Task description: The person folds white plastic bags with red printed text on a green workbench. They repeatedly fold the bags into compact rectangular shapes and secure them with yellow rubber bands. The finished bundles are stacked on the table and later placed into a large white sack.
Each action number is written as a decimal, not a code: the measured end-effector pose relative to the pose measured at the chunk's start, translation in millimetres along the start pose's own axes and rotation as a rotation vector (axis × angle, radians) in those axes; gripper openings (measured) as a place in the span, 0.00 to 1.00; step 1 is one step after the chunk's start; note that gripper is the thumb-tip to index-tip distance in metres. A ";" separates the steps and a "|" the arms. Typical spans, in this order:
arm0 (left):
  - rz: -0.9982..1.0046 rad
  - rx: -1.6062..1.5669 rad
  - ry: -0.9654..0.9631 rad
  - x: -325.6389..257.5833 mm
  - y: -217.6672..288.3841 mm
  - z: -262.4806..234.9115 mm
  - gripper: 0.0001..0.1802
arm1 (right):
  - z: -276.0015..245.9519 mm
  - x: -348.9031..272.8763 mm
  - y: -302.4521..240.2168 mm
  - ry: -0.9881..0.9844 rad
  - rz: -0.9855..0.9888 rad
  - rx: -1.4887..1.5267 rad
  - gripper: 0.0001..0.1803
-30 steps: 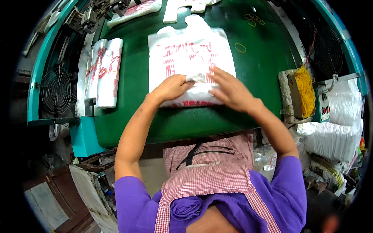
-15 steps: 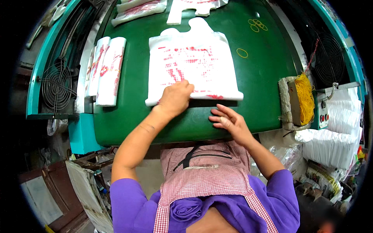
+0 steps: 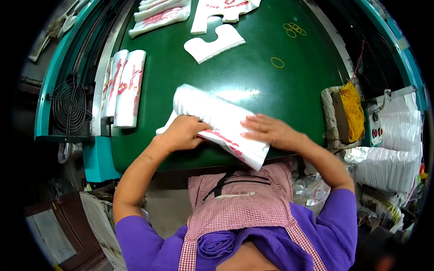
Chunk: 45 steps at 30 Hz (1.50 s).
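Observation:
A stack of white plastic bags with red print (image 3: pixel 217 119) lies folded over and slanted on the green table (image 3: pixel 253 77), near its front edge. My left hand (image 3: pixel 181 132) grips the stack's left underside, fingers curled around it. My right hand (image 3: pixel 266 130) lies flat on top of the stack's right part, fingers spread and pressing down.
Two folded bag bundles (image 3: pixel 124 88) lie at the table's left edge. White cut-out scraps (image 3: pixel 212 43) and more bag stacks (image 3: pixel 158 13) sit at the back. Yellow rubber bands (image 3: pixel 277 62) lie loose; a heap of them (image 3: pixel 352 110) fills a box at right. Packed white bags (image 3: pixel 393 153) are stacked at the right.
The bag stack lay flat and spread out before; now it is folded over and pulled toward the front edge. My right hand moved from the table edge onto the stack.

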<state>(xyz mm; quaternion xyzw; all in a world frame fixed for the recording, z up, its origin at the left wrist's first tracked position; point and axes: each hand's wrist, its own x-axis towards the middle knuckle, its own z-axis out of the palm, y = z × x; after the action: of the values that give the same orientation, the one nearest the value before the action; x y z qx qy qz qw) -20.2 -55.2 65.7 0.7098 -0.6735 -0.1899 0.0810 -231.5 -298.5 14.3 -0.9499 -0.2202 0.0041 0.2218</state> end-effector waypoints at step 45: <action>-0.015 -1.945 0.647 23.7 42.7 16.3 0.22 | -38.9 92.2 -47.4 0.814 0.310 0.337 0.14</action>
<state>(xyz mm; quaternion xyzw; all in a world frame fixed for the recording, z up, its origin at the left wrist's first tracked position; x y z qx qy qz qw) -65.4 -79.7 62.8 0.3582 -0.1693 -0.4537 0.7982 -163.9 -237.9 77.8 -0.8466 0.0332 -0.3002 0.4383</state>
